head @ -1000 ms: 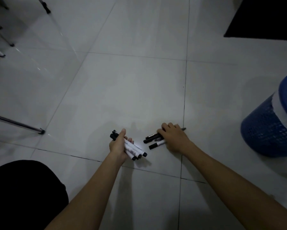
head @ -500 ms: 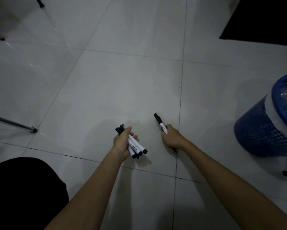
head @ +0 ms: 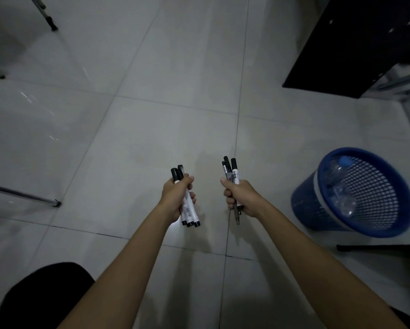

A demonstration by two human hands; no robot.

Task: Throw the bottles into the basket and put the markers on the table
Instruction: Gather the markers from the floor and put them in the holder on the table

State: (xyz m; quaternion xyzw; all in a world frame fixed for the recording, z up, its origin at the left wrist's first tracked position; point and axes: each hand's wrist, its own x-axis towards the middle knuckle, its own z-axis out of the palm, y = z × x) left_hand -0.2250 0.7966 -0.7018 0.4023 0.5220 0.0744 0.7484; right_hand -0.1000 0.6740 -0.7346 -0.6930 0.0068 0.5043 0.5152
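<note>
Markers fill both fists above the tiled floor (head: pixel 151 129): the left hand (head: pixel 175 198) clenches a bundle of markers (head: pixel 188 210), the right hand (head: pixel 243 198) clenches a second bundle (head: pixel 232 170). Bottles (head: pixel 339 186) lie inside the blue basket (head: pixel 389 222), standing on the floor right of the right hand.

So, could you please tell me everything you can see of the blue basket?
The blue basket stands on the tiled floor at the right, beyond the right hand, which does not touch it. It looks like plastic, round, with mesh walls, a solid rim and a pale band around the outside below the rim. It appears tilted toward the camera, so its inside shows. Clear bottles lie in it, one with a blue cap.
</note>
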